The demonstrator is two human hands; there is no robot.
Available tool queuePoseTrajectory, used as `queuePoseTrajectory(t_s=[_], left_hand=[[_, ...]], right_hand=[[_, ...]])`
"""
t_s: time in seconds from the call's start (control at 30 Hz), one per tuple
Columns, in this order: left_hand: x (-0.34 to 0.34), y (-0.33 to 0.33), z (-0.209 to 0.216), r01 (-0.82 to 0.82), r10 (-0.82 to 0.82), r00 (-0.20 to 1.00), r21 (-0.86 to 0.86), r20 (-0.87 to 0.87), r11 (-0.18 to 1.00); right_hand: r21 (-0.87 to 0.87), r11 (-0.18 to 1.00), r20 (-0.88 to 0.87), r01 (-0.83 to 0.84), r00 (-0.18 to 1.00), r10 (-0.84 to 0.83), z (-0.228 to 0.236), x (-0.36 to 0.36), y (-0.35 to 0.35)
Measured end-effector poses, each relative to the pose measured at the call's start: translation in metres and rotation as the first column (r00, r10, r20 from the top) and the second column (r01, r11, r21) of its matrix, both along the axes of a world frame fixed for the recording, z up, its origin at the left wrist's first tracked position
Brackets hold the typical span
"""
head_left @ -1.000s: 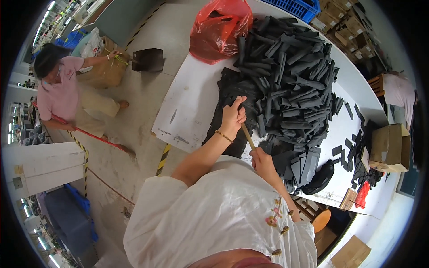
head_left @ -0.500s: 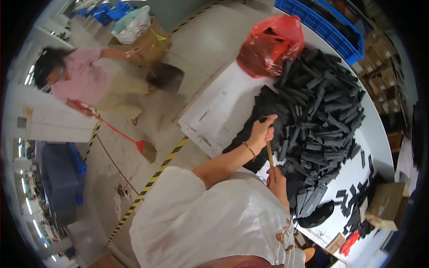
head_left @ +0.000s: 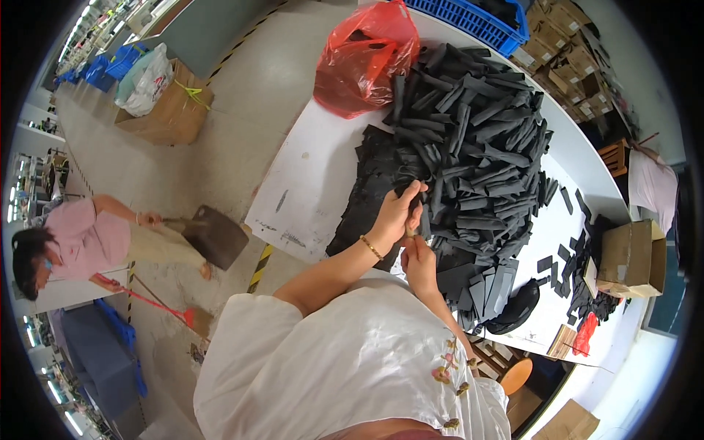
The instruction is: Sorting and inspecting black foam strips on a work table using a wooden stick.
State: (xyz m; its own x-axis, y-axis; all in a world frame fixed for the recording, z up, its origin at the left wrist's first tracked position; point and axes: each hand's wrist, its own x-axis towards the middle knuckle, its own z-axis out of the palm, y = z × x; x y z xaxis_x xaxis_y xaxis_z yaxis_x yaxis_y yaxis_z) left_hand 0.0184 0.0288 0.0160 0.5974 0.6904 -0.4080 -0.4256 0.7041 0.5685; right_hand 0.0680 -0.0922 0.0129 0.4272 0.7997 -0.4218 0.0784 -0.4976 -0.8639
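A big heap of black foam strips [head_left: 477,147] covers the white table [head_left: 308,183]. My left hand [head_left: 400,213], with a thin bracelet at the wrist, is closed around a black strip at the heap's near edge. Just below it, my right hand [head_left: 419,260] grips a short tan wooden stick [head_left: 409,231] that points up toward the left hand. Both hands work close together over flat black sheets [head_left: 367,198] lying beside the heap.
A red plastic bag [head_left: 363,59] sits at the table's far end, a blue crate [head_left: 477,18] behind it. Cardboard boxes [head_left: 631,253] stand at the right. On the floor at left, a person in pink [head_left: 81,242] holds a dustpan [head_left: 213,235] and a red broom.
The view has swung; my hands stay together at the heap's edge with the stick. The person in pink has moved lower left and now holds the dustpan to the floor.
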Motion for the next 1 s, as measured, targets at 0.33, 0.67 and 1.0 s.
queuePoseTrajectory(t_s=[0.33,0.67,1.0], left_hand=[[-0.013,0.035,-0.010,-0.110,0.113,0.991,0.049,-0.071,0.993],[0.001,0.027,0.002,-0.056,0.053,0.997,0.037,0.056,0.998],[-0.005,-0.005,0.012,0.136,-0.130,0.989,0.103,-0.066,0.985]], right_hand=[[-0.014,0.985,-0.078,-0.170,0.983,0.168,0.019,0.004,-0.031],[0.056,0.996,-0.003,-0.063,0.998,0.063,0.023,0.005,-0.039],[0.192,0.980,0.057,0.055,0.996,-0.067,0.000,0.001,0.002]])
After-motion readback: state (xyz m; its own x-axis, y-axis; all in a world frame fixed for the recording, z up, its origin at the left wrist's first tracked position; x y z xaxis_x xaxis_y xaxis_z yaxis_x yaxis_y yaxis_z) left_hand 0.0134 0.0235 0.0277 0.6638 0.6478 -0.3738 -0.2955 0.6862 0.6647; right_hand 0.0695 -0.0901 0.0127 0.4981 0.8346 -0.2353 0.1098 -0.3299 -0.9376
